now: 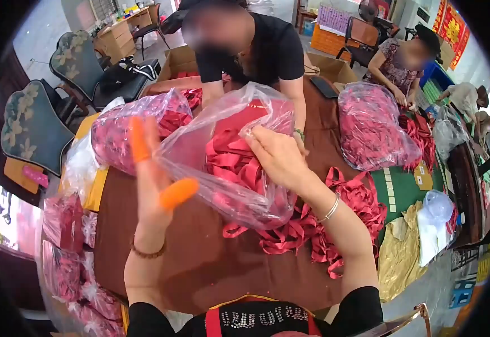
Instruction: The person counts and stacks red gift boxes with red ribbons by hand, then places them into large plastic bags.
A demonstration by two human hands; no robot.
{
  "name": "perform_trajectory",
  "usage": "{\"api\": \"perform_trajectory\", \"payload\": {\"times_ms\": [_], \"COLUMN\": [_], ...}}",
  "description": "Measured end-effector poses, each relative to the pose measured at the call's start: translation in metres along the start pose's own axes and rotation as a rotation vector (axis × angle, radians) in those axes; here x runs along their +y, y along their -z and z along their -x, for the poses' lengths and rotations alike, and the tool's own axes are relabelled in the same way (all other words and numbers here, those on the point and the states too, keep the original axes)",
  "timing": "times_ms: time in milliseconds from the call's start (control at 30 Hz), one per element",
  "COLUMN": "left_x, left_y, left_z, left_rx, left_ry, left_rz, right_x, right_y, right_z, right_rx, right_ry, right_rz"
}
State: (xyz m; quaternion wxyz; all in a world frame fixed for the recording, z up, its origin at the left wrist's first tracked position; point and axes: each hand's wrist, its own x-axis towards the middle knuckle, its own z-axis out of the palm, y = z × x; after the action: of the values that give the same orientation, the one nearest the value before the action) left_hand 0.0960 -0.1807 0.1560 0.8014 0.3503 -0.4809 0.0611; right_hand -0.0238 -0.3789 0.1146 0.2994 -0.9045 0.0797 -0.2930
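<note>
A clear plastic bag (239, 210) with red ribbon loops (231, 160) in it is raised over the middle of the table. My right hand (278, 157) is closed on the bag's edge, thumb and fingers pinching the film. Beside the bag's left edge, my left hand (152, 180) is raised with its fingers stretched out and apart. Orange finger covers (178, 194) sit on its thumb and a finger. Below my right wrist lies a loose heap of red ribbons (349, 216) on the brown tabletop (160, 253).
Opposite me a person in black (278, 48) leans over the table, arms behind the bag. Filled bags stand left (121, 132) and right (371, 126). A phone (323, 87) lies at the far edge. Another person (397, 67) works at the right. Packed bundles (62, 269) are stacked at the left.
</note>
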Motion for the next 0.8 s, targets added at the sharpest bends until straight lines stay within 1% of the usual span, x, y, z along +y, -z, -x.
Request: {"api": "perform_trajectory", "payload": {"times_ms": [67,133,200,233,267,333,367,400,467,533,600,633,667,700,733,800], "left_x": [-0.014,-0.026,-0.043,-0.057,-0.066,-0.073,-0.073,-0.077,-0.084,-0.058,-0.001,0.003,0.004,0.003,0.000,-0.049], "left_y": [-0.008,-0.014,-0.014,-0.010,-0.009,-0.020,-0.022,-0.025,-0.028,-0.025,-0.033,-0.036,-0.041,-0.047,-0.051,-0.040], "left_z": [0.017,0.021,0.014,0.009,0.009,0.004,-0.002,-0.005,-0.008,-0.021,-0.037,-0.043,-0.049,-0.055,-0.060,-0.046], "left_rx": [-0.125,0.110,0.005,-0.007,-0.010,-0.090,-0.085,-0.089,-0.002,0.137,-0.073,-0.079,-0.394,-0.704,-1.009,-1.062], "left_ry": [0.242,0.644,0.866,0.925,0.919,0.839,0.895,0.897,0.327,-0.029,-0.340,-0.332,-0.157,0.031,0.224,0.144], "left_rz": [-0.204,-0.027,0.028,0.150,0.153,0.107,0.123,0.121,-0.336,-0.461,-0.222,-0.226,-0.400,-0.564,-0.718,-1.052], "right_x": [-0.002,-0.004,-0.003,0.000,0.000,-0.001,0.001,0.002,0.005,0.007,0.008,0.007,0.005,0.004,0.003,0.001], "right_y": [-0.002,-0.002,0.001,-0.001,-0.001,-0.001,-0.003,-0.002,0.000,-0.003,-0.005,-0.007,-0.009,-0.009,-0.008,-0.002], "right_z": [0.001,0.002,0.005,0.006,0.006,0.006,0.006,0.006,0.003,0.002,-0.001,-0.003,-0.005,-0.006,-0.005,-0.005], "right_rx": [0.012,0.032,0.051,0.078,0.082,0.064,0.072,0.075,0.065,0.077,0.101,0.106,0.104,0.070,0.060,0.015], "right_ry": [-0.030,-0.051,-0.042,-0.030,-0.026,-0.010,-0.007,-0.009,-0.013,-0.004,-0.004,0.002,0.009,-0.055,-0.055,-0.143], "right_rz": [0.021,0.044,0.044,0.011,0.015,0.021,0.031,0.029,0.036,0.013,-0.015,-0.006,0.001,0.035,0.030,0.046]}}
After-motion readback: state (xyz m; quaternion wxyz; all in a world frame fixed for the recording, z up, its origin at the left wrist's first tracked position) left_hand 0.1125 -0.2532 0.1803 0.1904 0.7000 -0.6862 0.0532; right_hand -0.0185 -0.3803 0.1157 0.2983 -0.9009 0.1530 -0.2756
